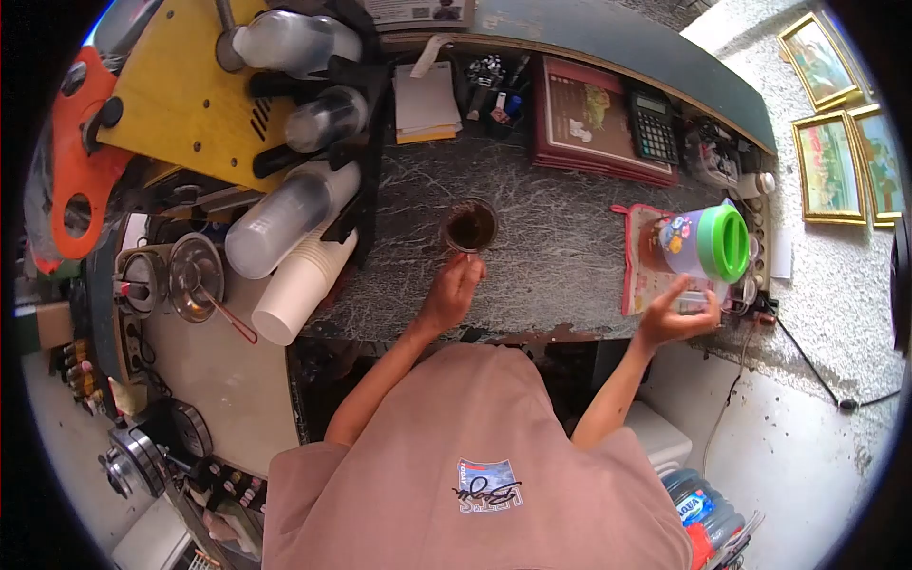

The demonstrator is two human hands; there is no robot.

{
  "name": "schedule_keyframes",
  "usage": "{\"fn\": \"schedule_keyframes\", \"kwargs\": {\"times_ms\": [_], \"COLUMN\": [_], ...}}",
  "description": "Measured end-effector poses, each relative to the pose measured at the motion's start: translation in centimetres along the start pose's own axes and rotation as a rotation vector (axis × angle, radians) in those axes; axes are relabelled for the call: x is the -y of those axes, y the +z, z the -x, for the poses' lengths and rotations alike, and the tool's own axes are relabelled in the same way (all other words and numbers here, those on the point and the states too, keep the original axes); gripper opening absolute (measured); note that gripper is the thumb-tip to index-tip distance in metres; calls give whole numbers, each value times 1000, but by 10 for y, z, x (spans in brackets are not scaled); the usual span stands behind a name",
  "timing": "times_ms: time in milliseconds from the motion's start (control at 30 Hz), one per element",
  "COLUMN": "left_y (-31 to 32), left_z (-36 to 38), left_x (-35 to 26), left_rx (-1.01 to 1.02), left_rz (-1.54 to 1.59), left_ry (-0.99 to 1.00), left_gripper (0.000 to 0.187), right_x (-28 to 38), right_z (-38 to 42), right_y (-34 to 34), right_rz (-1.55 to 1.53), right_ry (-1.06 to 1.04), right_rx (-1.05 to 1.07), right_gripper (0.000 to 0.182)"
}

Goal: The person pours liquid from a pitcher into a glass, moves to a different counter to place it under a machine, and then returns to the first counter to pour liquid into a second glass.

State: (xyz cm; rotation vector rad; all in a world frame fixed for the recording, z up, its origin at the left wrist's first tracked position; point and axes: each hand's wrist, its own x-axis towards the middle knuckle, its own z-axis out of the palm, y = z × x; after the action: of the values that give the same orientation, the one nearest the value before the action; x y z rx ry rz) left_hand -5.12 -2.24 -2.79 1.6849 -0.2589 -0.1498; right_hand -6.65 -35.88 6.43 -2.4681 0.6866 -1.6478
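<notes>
A glass cup of dark brown liquid (471,225) stands on the dark marbled counter (560,228). My left hand (454,290) is closed at the cup's near side, its fingers pinched on the handle. At the right, a clear pitcher with a green lid (722,244) and a flower print is above a red-edged cloth (635,285). Just below the pitcher is my right hand (679,318), fingers spread and curved, near its handle; no grip on it shows.
Stacked paper cups (304,290) and plastic cups (275,223) lie at the left. Along the back are papers (427,100), a red box (579,114) and a calculator (654,128). A long-handled strainer (197,275) is farther left.
</notes>
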Motion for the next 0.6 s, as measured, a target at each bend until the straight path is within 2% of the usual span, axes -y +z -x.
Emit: {"fn": "schedule_keyframes", "kwargs": {"times_ms": [33, 100, 133, 167, 233, 333, 600], "left_y": [-2, -1, 0, 1, 1, 2, -11], "left_z": [1, 3, 3, 5, 6, 5, 3], "left_x": [-8, -22, -24, -26, -25, -25, -31], "left_rx": [-6, -93, -90, -130, -173, -195, -232], "left_rz": [-10, -85, -86, -118, -154, -243, -193], "left_ry": [-3, -14, -16, -3, 10, 58, -14], "left_gripper": [39, 34, 34, 31, 28, 26, 27], "right_x": [19, 64, 87, 107, 130, 149, 171], "right_z": [12, 49, 62, 73, 111, 136, 136], "right_y": [-3, 9, 14, 17, 33, 55, 67], "right_rz": [-214, -569, -652, -765, -882, -911, -870], "right_ry": [-6, 142, 54, 68, 106, 74, -11], "right_rx": [176, 648, 836, 1043, 1210, 1335, 1372], "right_gripper": [39, 43, 49, 57, 65, 69, 65]}}
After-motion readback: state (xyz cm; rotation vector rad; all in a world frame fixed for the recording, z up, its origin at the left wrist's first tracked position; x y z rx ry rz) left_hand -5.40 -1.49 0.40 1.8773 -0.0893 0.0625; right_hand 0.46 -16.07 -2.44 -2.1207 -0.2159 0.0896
